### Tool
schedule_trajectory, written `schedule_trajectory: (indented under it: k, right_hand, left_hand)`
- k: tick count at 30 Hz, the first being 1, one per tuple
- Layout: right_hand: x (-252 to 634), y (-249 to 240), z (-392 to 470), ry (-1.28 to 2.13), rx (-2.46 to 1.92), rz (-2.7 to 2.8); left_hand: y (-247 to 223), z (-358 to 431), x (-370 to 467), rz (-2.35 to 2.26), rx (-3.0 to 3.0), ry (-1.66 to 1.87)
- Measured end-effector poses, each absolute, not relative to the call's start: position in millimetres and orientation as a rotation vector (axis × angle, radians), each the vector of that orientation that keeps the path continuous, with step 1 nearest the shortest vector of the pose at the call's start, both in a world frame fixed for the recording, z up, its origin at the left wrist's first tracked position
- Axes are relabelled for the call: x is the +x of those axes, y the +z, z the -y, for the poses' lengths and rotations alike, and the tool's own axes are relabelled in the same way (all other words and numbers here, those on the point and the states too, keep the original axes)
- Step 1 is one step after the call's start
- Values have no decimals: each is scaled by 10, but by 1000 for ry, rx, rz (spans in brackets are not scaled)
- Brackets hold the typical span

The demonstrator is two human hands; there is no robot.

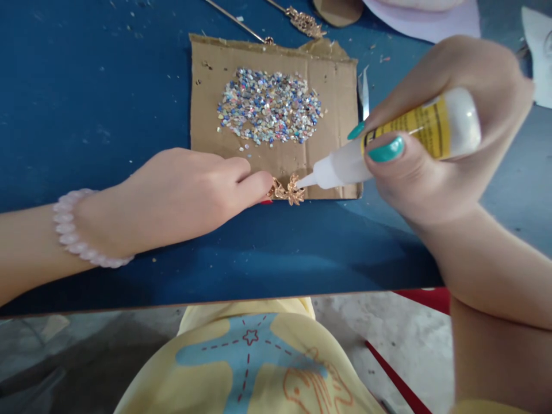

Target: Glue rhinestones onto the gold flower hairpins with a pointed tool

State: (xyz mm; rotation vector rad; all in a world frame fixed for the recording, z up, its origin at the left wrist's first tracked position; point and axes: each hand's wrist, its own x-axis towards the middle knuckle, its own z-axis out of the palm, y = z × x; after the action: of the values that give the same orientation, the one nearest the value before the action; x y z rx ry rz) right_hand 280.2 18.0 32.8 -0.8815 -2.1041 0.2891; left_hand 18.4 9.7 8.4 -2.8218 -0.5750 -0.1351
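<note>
My left hand (185, 190), with a beaded bracelet (71, 227) at the wrist, pinches a small gold-coloured ornament (295, 191) with leaf or flower shapes. The ornament lies over the near edge of a cardboard piece (340, 126). In my right hand (435, 172) is a white glue bottle (405, 135) with a yellow label, tilted down to the left. Its fine nozzle tip meets the ornament or sits right at it. A heap of tiny shiny multicoloured flakes (269, 106) is spread on the cardboard. My left fingertips are mostly hidden.
Beyond the cardboard lie a thin metal stick (237, 20) and another gold-coloured ornament (305, 23) on a stem. Tweezers (365, 95) rest by the cardboard's right edge. A pale purple sheet (435, 20) is at the back of the blue table (95, 103).
</note>
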Motion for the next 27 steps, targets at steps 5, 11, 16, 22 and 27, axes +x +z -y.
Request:
schedule_trajectory:
  k: [5, 11, 16, 22, 27]
  right_hand:
    - [2790, 305, -170, 301, -899, 2080]
    - [2770, 275, -173, 340, -874, 2017]
    - [2751, 280, -156, 337, -900, 2030]
    - [2771, 250, -168, 356, -870, 2015]
    - [2787, 257, -186, 364, -896, 1999]
  left_hand:
    - [44, -115, 190, 566, -2824, -184]
    - [51, -122, 208, 561, -2830, -214]
    - [67, -121, 216, 568, -2826, -213]
    - [66, -116, 202, 570, -2809, -205]
    - [63, -111, 199, 567, -2802, -204]
